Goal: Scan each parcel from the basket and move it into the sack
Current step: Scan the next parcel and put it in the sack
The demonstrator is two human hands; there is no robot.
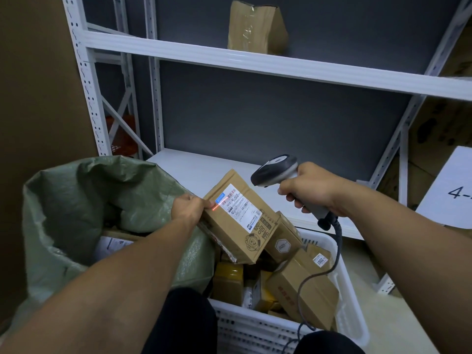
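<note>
Left hand (189,208) grips a brown cardboard parcel (238,218) tilted label-up over the white plastic basket (255,325); right hand (310,187) clasps a grey handheld scanner (277,171) aimed at it.

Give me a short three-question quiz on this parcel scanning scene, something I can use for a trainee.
1. True or false: the right hand holds the scanner.
2. Where does the red scan line fall? A) across the label on the held box B) near that box's left edge, by the left hand C) on the sack
3. Fill in: more parcels wait in the white ____.

Key: 1 true; 2 B; 3 basket.
</note>
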